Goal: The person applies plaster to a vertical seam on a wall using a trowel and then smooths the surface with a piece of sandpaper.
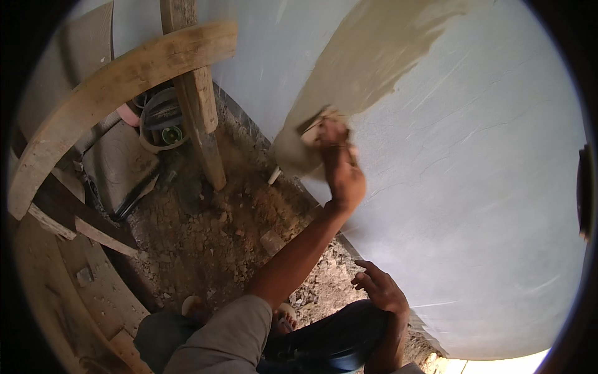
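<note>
My left hand (336, 138) is stretched up against the pale blue-grey wall (473, 162). Its fingers close around a beige pad with a dark edge (319, 119); motion blurs it, so I cannot tell whether it is a sponge or a folded cloth. The pad lies on the lower end of a tan-brown smeared band (358, 59) that runs up the wall. My right hand (381, 288) is open and holds nothing. Its fingers are loosely apart in front of the wall, with the forearm beside my bent knee.
A curved wooden beam (124, 75) and an upright post (198, 106) stand at the left. Behind the post is a pale bucket (149, 140) with things in it, beside a dusty sack-like bag (118, 165). Rubble covers the dirt floor (193, 243). Boards (81, 293) lie at the lower left.
</note>
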Action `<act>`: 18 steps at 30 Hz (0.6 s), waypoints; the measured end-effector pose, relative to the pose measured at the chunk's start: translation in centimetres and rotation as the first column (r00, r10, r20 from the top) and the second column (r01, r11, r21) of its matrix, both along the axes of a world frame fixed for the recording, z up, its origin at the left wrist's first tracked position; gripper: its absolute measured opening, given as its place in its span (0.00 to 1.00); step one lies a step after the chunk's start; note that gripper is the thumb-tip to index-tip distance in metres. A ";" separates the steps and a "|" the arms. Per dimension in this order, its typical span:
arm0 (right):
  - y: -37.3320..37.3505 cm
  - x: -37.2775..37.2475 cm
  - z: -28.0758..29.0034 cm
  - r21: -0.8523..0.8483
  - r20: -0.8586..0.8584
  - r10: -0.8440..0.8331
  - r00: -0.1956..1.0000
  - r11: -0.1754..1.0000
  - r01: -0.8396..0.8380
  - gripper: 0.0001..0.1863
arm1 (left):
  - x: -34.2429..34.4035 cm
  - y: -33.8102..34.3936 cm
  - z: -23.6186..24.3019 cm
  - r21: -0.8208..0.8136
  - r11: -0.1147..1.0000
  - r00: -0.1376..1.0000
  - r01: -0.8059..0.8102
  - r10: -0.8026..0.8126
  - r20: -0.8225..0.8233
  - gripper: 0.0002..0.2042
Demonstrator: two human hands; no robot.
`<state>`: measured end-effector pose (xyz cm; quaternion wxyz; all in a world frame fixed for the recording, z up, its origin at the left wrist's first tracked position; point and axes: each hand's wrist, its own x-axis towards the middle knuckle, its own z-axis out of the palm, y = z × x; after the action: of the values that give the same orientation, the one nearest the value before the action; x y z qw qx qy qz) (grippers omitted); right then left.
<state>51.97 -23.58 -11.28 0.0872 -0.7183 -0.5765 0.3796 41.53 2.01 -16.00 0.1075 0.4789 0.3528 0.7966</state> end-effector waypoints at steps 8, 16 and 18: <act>-0.8 1.3 -0.3 -0.035 -0.017 -0.068 0.998 0.997 0.068 0.28 | -3.1 2.5 10.1 0.085 0.996 0.986 0.008 0.007 -0.166 0.25; -0.6 -0.2 1.3 -0.057 -0.053 -0.026 0.998 0.998 0.023 0.30 | -5.0 3.6 10.6 -0.037 0.995 0.990 0.097 -0.093 0.101 0.27; -0.6 0.7 0.6 -0.025 -0.024 -0.017 1.000 1.000 0.017 0.30 | -4.3 3.5 12.4 0.038 0.998 0.975 -0.059 0.066 -0.213 0.26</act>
<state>52.65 -24.14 -10.68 0.0884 -0.7196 -0.5646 0.3944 37.21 5.56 -3.60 0.0361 0.5522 0.3648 0.7488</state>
